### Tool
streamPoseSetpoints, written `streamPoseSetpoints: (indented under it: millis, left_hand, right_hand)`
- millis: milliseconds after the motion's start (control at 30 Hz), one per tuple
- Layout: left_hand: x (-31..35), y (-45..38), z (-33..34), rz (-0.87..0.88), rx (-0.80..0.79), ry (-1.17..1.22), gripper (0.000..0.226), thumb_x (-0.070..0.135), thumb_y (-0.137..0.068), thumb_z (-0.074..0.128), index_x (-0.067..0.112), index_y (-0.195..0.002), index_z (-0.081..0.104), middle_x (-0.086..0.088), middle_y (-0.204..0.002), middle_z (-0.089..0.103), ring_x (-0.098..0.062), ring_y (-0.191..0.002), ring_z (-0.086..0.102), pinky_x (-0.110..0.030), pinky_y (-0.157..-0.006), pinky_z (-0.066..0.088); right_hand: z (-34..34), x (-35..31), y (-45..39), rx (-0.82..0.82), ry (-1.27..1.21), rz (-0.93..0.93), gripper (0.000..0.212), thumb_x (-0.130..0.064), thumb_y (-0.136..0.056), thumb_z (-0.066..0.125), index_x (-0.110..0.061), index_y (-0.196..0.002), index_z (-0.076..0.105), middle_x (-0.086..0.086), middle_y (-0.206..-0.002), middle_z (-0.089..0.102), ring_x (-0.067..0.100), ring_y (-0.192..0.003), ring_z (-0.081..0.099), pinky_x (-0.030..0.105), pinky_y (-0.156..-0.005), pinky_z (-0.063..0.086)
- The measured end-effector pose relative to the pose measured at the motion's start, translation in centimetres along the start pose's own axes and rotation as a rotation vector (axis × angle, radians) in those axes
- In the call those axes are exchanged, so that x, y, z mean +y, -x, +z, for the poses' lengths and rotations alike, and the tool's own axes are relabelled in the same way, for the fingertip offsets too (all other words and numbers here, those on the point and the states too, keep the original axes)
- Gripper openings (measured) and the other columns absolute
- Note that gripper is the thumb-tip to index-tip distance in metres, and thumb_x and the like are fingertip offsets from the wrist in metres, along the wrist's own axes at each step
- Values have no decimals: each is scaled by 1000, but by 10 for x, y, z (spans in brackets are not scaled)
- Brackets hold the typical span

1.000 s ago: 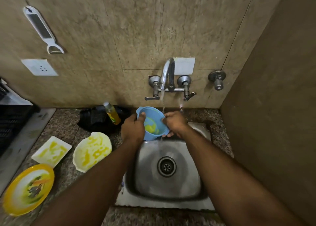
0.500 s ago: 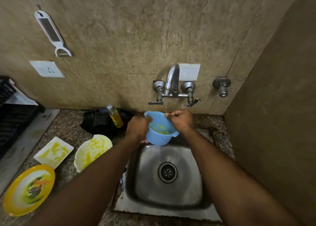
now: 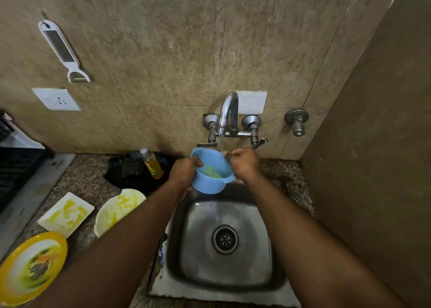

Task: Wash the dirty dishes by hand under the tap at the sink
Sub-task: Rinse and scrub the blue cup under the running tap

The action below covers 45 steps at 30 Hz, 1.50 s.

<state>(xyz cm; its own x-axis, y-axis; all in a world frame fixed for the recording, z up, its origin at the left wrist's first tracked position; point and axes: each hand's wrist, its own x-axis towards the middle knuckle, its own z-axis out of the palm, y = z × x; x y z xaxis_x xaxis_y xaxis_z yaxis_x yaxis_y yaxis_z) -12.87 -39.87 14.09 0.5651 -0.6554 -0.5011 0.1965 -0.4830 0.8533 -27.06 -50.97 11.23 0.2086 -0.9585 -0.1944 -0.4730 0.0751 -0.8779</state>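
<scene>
A small blue bowl (image 3: 211, 180) with yellow-green smears inside is held over the back of the steel sink (image 3: 263, 270), under the tap (image 3: 228, 111). A thin stream of water runs from the spout onto the bowl's far rim. My left hand (image 3: 184, 173) grips the bowl's left side, thumb over the rim. My right hand (image 3: 245, 164) grips the right rim with curled fingers. On the counter to the left lie a white square dish (image 3: 66, 213), a white plate (image 3: 119, 209) and a yellow plate (image 3: 30, 268), all smeared with food.
A bottle of yellow dish liquid (image 3: 151, 163) stands against a black object (image 3: 128, 170) behind the white plate. A black rack (image 3: 16, 174) sits at the far left. A peeler (image 3: 63, 51) hangs on the wall. A side wall closes off the right.
The bowl has turned from tilted toward me to nearly upright and risen under the stream. Both hands kept their hold on it. The camera has tilted up slightly.
</scene>
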Motion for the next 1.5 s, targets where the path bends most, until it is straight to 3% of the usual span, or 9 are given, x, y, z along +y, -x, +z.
streamPoseSetpoints:
  millis: [167,400,500,633,733,933,1200,1333,1500]
  left_hand:
    - [2,0,0,83,37,-54,7,15,-83,64,17,-81,70,-6,-77,66,-28,-76,63,-34,-63,44]
    - [-3,1,9,67,-11,-5,44,32,-59,64,14,-97,74,-14,-95,77,-33,-86,73,-46,-71,60]
    - [-4,-1,10,72,-8,-8,48,33,-58,64,14,-100,75,-14,-97,77,-35,-90,74,-51,-83,61]
    - [-2,-3,6,82,1,-36,26,26,-76,66,11,-97,73,-10,-87,72,-28,-76,68,-33,-57,48]
    - [-1,-5,0,62,-30,-69,9,15,-87,63,12,-90,70,-3,-69,66,-19,-61,61,-23,-46,39]
    - [-4,-5,-10,-21,-114,-128,13,17,-79,57,14,-83,69,-5,-65,64,-23,-58,60,-24,-50,38]
    - [-15,-21,-14,-48,-114,-111,20,34,-92,70,16,-98,75,-4,-82,76,-21,-69,69,-26,-55,51]
    - [-25,-25,0,31,-83,-195,27,33,-98,70,11,-112,75,-18,-100,75,-30,-76,71,-36,-58,56]
    - [-20,-19,5,16,-296,-299,24,34,-107,55,17,-113,71,-10,-96,73,-26,-82,70,-36,-65,56]
  right_hand:
    - [-10,22,-21,358,-54,174,76,-81,-76,48,-9,-64,69,4,-51,68,22,-46,69,41,-53,62]
    - [-22,14,-35,368,-213,163,33,-42,-96,54,-14,-87,70,13,-79,74,29,-47,71,51,-49,61]
    - [-21,6,-24,324,-282,217,37,-38,-101,56,-5,-92,69,16,-81,74,28,-49,72,49,-50,62]
    - [-16,-9,5,26,-199,347,24,-32,-93,63,-8,-91,68,15,-84,74,29,-62,74,47,-54,64]
    - [-8,-13,17,-237,-112,197,14,-20,-96,65,-13,-101,76,10,-89,73,24,-65,69,29,-41,54]
    - [4,-12,15,-167,98,-4,41,-40,-92,75,-16,-60,65,-1,-56,59,3,-37,54,15,-31,36]
    - [-7,-2,16,-408,193,-35,21,-8,-101,59,-7,-83,70,15,-74,68,27,-50,69,35,-41,58]
    - [-10,6,11,-193,462,-138,25,-31,-95,68,-14,-78,75,7,-69,71,22,-54,68,23,-52,48]
    - [-17,13,1,-134,607,-97,54,-71,-77,69,-18,-66,73,-3,-61,70,18,-59,68,26,-54,48]
